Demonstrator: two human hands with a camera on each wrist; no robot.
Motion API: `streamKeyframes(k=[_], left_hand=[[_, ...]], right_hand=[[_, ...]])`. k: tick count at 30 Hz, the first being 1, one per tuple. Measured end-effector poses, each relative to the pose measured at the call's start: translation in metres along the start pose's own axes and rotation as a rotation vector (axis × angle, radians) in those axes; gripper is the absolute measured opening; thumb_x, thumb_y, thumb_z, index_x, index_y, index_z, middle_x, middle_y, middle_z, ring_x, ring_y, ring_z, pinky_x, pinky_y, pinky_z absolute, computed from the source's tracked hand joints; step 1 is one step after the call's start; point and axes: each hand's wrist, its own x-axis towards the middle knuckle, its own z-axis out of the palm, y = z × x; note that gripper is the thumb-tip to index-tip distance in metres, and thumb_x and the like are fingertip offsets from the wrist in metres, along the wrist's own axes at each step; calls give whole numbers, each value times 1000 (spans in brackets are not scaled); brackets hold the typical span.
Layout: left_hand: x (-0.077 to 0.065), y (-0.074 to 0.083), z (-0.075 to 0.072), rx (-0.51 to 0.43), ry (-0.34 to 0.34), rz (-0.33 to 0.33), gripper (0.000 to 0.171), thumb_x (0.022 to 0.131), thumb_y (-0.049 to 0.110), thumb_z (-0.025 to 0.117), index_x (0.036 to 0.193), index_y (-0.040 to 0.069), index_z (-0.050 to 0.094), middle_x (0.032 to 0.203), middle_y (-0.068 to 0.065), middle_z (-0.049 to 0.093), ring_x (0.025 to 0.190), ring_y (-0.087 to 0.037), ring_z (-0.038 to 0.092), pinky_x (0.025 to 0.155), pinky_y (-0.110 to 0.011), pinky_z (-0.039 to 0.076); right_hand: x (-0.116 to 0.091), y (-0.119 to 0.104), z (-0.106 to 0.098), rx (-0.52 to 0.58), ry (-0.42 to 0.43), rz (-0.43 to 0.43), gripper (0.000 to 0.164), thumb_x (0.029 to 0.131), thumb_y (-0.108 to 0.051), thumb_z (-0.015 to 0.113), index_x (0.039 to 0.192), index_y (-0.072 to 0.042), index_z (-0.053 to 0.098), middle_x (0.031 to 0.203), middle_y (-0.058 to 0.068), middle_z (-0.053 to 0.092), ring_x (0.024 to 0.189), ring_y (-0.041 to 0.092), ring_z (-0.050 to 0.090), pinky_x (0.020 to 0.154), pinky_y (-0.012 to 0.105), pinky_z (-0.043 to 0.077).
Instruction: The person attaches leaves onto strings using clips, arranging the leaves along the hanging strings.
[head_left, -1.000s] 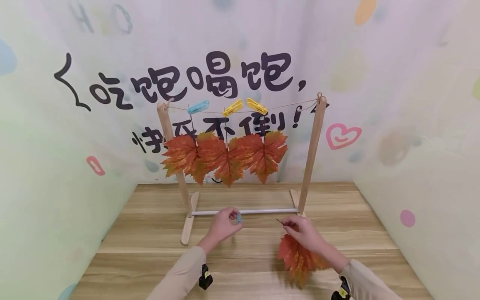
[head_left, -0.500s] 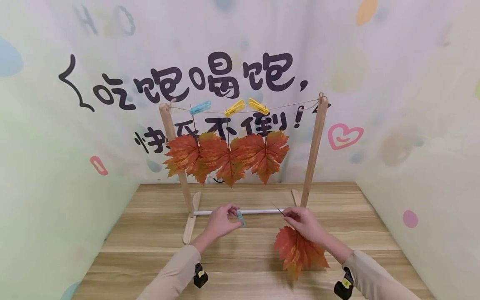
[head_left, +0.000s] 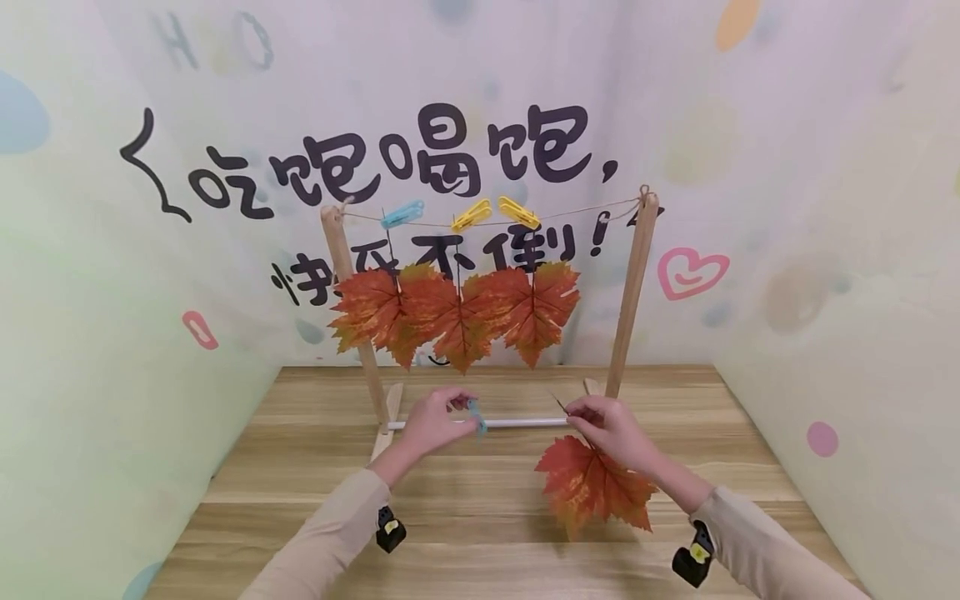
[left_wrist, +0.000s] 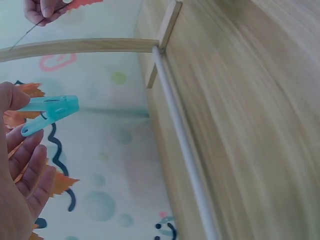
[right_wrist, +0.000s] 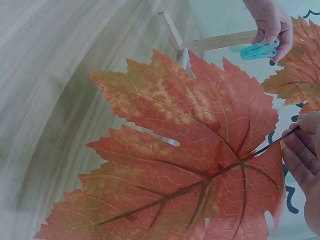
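Note:
In front of the rack, my left hand pinches a blue clothespin between thumb and fingers, its handle ends toward the hand. My right hand holds a red-orange maple leaf by its thin dark stem; the leaf hangs below the fingers, above the table. Behind both hands a string spans the rack. From it hang several things: a blue clothespin and two yellow ones, left and right, each with a leaf below, such as the rightmost leaf.
The rack has a left wooden post, a right wooden post and a white bar low between them. It stands on a wood-grain table. A patterned wall rises close behind.
Both hands have risen and moved toward the rack, with the clothespin in the left and the leaf in the right. The clothespin has turned in the left fingers. The hanging leaves stay put.

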Motion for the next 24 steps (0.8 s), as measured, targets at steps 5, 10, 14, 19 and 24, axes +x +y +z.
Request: streamKeyframes(k=[5, 10, 14, 19, 24], left_hand=[[9, 12, -12, 34, 20, 83, 27, 67, 14, 73, 93, 8, 67, 81, -2, 63, 76, -18, 58, 66, -29, 49], [22, 24, -24, 64, 31, 134, 28, 67, 13, 73, 93, 7, 67, 81, -1, 63, 77, -18, 57, 66, -31, 49], [36, 37, -34, 112, 70, 184, 27, 66, 14, 75, 92, 10, 68, 78, 1, 62, 72, -17, 54, 63, -28, 44], [57, 61, -52, 147, 24, 185, 25, 69, 17, 75, 92, 11, 67, 81, -5, 63, 73, -23, 53, 58, -25, 41], [74, 84, -73, 198, -17, 207, 23, 72, 18, 72, 92, 11, 65, 85, -6, 64, 78, -23, 55, 60, -26, 42]], right_hand=[[6, 9, -5, 1, 2, 7, 10, 80, 4, 64, 89, 2, 66, 79, 11, 65, 65, 8, 58, 57, 22, 51], [12, 4, -10, -39, 10, 12, 12, 79, 6, 64, 89, 1, 66, 79, 7, 66, 65, 8, 58, 57, 24, 51], [18, -16, -15, -69, 35, -24, 12, 77, 9, 64, 87, 4, 65, 77, 12, 66, 64, 19, 60, 57, 27, 52], [21, -35, -23, -87, 68, -76, 11, 75, 10, 65, 85, 6, 65, 75, 17, 66, 62, 20, 61, 56, 28, 53], [21, -15, -28, -90, 86, -107, 10, 77, 6, 66, 86, 2, 66, 75, 15, 66, 60, 15, 61, 56, 21, 51]])
